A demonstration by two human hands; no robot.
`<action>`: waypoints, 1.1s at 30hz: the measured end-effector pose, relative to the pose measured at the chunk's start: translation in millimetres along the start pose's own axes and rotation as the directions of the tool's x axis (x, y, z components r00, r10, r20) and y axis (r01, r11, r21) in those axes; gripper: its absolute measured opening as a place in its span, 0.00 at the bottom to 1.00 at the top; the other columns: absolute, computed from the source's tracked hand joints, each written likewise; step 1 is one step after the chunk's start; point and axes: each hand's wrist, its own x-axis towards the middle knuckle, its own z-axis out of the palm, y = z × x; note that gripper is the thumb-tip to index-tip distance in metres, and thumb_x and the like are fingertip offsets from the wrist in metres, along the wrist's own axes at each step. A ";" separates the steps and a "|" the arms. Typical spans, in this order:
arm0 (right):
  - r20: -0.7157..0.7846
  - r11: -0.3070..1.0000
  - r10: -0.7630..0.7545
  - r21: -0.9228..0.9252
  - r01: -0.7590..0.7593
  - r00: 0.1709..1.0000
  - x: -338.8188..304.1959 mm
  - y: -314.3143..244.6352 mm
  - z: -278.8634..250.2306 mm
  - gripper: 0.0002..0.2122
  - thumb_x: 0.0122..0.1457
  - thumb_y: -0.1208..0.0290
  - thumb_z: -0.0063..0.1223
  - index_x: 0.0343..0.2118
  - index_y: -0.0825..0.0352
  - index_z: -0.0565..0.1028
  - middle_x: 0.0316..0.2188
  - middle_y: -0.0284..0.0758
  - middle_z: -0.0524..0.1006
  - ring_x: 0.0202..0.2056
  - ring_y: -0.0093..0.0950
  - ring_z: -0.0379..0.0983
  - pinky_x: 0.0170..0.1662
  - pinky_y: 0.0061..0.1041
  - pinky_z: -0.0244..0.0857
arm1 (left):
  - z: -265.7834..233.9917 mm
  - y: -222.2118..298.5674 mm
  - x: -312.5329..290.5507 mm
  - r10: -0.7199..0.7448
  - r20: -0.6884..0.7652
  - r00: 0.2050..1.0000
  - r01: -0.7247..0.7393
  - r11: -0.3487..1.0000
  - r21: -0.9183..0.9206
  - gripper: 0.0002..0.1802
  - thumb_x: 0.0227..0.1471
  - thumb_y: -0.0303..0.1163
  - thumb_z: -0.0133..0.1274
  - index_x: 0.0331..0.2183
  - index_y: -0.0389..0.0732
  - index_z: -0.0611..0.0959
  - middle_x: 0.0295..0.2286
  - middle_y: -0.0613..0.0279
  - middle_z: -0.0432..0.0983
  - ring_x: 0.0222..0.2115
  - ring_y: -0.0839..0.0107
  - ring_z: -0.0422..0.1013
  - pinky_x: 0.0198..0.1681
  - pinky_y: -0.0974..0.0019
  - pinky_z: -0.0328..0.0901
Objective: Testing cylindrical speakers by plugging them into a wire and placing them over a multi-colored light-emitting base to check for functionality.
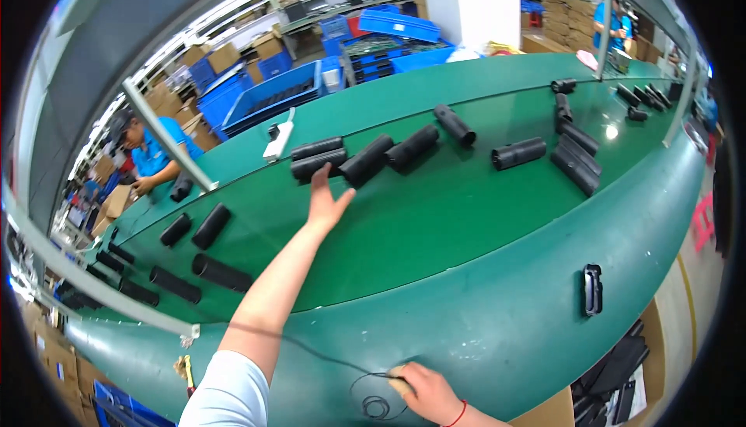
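Note:
My left hand (pixel 325 203) stretches out over the green belt (pixel 404 225), thumb spread from the fingers. Its fingertips meet the lower edge of a black cylindrical housing (pixel 317 164); whether they press on it I cannot tell. More black housings lie beside it, one (pixel 367 160) just to the right and another (pixel 413 148) beyond that. Low in the view, my right hand (pixel 427 394) is closed near the bench edge. Something tan shows at its fingers, but what it grips is hidden. A thin black cord (pixel 334 359) runs to this hand and coils beside it.
A black oblong part (pixel 592 290) lies on the near green ledge (pixel 497 318). At lower right stands a carton (pixel 657 349) of black parts. A white power strip (pixel 278 141) sits across the belt. Metal posts (pixel 167 133) rise from the line; a co-worker (pixel 155 151) sits at far left.

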 end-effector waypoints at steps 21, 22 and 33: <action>-0.011 0.996 0.065 -0.056 -0.066 0.998 -13.5 20.9 -4.6 0.07 0.52 0.73 0.47 0.34 0.65 0.69 0.25 0.32 0.71 0.24 0.27 0.66 0.29 0.23 0.60 | -42.3 -1.5 -61.8 -0.537 0.412 0.736 0.553 0.128 -0.823 0.15 0.48 0.39 0.50 0.35 0.39 0.73 0.31 0.59 0.70 0.28 0.76 0.66 0.32 0.75 0.62; -0.034 0.995 0.085 -0.046 -0.087 0.996 -15.6 24.1 -2.6 0.06 0.53 0.73 0.47 0.34 0.65 0.69 0.25 0.31 0.70 0.23 0.26 0.65 0.29 0.23 0.60 | -62.6 17.6 -87.1 -0.477 0.491 0.729 0.555 -0.009 -0.832 0.13 0.48 0.37 0.50 0.35 0.39 0.72 0.33 0.59 0.71 0.30 0.75 0.67 0.35 0.74 0.63; 0.139 0.905 0.173 0.368 -0.213 0.975 -6.5 -1.9 18.8 0.06 0.51 0.79 0.49 0.32 0.67 0.72 0.29 0.30 0.74 0.24 0.18 0.66 0.30 0.16 0.62 | -221.9 125.6 -355.1 -0.339 0.602 0.723 0.318 -0.610 -0.726 0.34 0.40 0.34 0.50 0.51 0.40 0.61 0.48 0.43 0.59 0.38 0.56 0.65 0.39 0.57 0.64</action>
